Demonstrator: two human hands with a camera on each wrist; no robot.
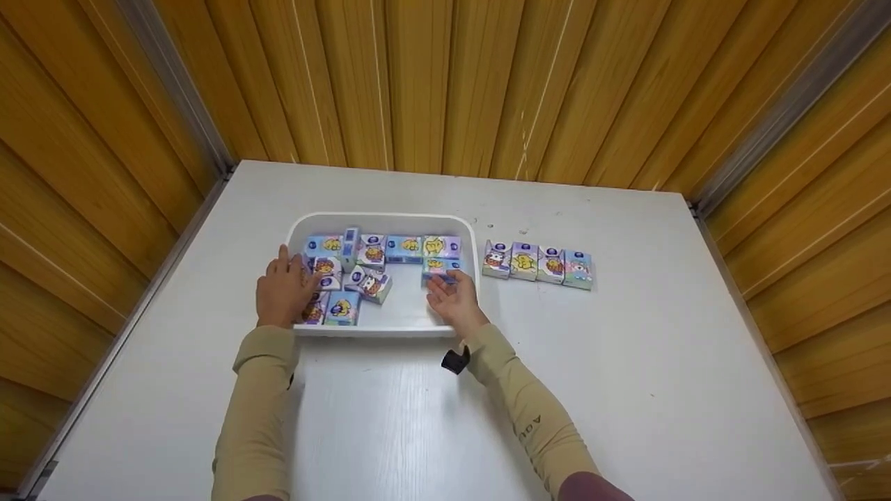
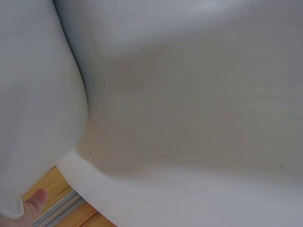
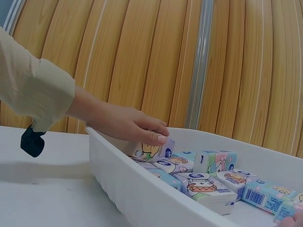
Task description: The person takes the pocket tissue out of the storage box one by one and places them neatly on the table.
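A white plastic tray (image 1: 390,332) holds several small cartoon-printed tissue packs, some purple and some blue. My left hand (image 1: 283,289) lies over the tray's left side, its thumb against a purple tissue pack (image 1: 328,273). In the right wrist view the same left hand (image 3: 120,124) reaches over the rim with fairly straight fingers. At the tray's right side my right hand (image 1: 456,300) is turned palm up. Its thumb and fingers pinch the near edge of a blue tissue pack (image 1: 443,266). The left wrist view shows mostly white surfaces, with one fingertip (image 2: 38,201) low at the left.
To the right of the tray, several tissue packs (image 1: 537,263) lie side by side in a row on the white table (image 1: 626,362). Wood-patterned panels (image 1: 418,83) stand behind the table and along both sides. A black wrist piece (image 1: 456,360) hangs beneath my right cuff.
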